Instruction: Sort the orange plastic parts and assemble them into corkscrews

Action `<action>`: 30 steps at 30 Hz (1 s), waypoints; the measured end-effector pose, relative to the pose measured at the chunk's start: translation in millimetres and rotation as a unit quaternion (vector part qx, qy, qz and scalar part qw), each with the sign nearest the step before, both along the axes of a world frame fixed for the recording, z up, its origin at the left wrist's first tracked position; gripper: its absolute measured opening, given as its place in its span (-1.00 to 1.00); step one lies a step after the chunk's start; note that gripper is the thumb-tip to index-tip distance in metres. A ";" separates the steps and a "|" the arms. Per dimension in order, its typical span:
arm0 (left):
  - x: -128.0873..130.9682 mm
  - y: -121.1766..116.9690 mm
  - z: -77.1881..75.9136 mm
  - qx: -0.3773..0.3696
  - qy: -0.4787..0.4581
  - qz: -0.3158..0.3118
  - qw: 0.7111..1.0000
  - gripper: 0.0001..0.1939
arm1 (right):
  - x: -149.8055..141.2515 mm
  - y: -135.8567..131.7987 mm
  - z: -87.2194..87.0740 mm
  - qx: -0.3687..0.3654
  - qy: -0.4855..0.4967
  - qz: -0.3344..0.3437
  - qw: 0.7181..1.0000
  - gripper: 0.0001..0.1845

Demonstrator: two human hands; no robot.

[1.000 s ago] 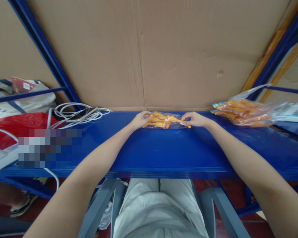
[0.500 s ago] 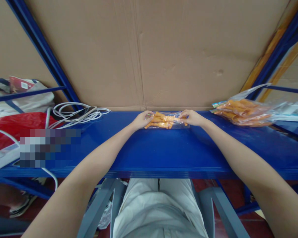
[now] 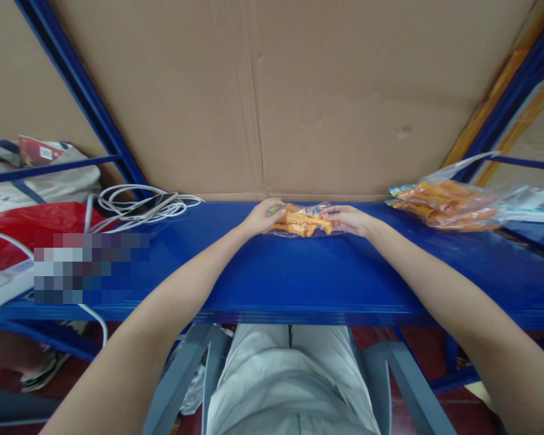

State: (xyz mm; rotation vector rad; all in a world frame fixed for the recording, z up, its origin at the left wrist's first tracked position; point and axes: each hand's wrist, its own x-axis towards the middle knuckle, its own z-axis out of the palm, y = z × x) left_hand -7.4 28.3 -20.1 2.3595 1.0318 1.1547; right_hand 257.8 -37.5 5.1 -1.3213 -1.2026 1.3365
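Note:
A clear plastic bag of orange pieces (image 3: 301, 222) lies on the blue tabletop close to the cardboard wall. The pieces look like tubes or sticks; their exact kind is hard to make out. My left hand (image 3: 263, 218) is closed on the bag's left end, with a small green patch showing beside its fingers. At the opposite end, my right hand (image 3: 351, 220) pinches the clear plastic, fingers pointing left over the orange pieces.
Farther right sits a larger clear bag of orange pieces (image 3: 448, 205). Coiled white cables (image 3: 149, 208), a red bag (image 3: 36, 232) and a cloth tote (image 3: 68, 175) are at the left. Blue metal posts (image 3: 88, 96) flank the cardboard wall (image 3: 326, 103). A person's foot shows below left.
The orange pieces have shifted and turned slightly between my hands. My left hand has come farther over its end of the bag; the green patch now shows there. My right fingers are straighter.

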 end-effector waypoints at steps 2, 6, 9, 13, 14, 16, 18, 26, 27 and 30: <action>1.9 -1.4 0.5 0.044 0.014 -0.027 0.999 -0.75 | -0.1 -0.5 0.6 -0.012 -0.022 0.006 1.000 -0.82; 8.7 -2.3 2.1 0.083 0.020 -0.037 0.996 -0.85 | -0.5 1.0 -0.8 -0.010 -0.022 -0.008 1.000 -0.88; 14.7 -2.4 4.4 0.094 0.015 -0.033 0.995 -0.93 | -2.2 3.2 -2.0 -0.009 -0.006 -0.007 1.000 -0.88; 20.1 -4.8 8.0 0.108 0.005 -0.030 0.994 -0.93 | -6.5 8.7 -5.5 0.005 0.030 0.006 1.000 -0.85; 20.7 -5.6 8.8 0.110 0.003 -0.030 0.994 -0.93 | -7.9 10.1 -6.8 0.015 0.045 0.016 0.999 -0.85; 21.0 -6.8 9.9 0.110 -0.001 -0.029 0.994 -0.92 | -10.8 12.0 -9.4 0.036 0.078 0.050 0.995 -0.83; 20.0 -6.6 10.1 0.107 -0.007 -0.025 0.994 -0.91 | -13.8 12.0 -11.4 0.045 0.097 0.080 0.991 -0.77; 12.4 0.4 7.3 0.079 -0.027 -0.032 0.996 -0.92 | -25.2 5.7 -14.9 0.031 0.069 0.011 0.997 -0.76; 11.8 0.2 7.4 0.076 -0.030 -0.033 0.996 -0.92 | -26.0 5.2 -15.3 0.027 0.057 -0.001 0.998 -0.76; 10.2 -1.4 8.0 0.066 -0.039 -0.032 0.996 -0.89 | -27.4 3.7 -15.7 0.019 0.023 -0.013 0.999 -0.76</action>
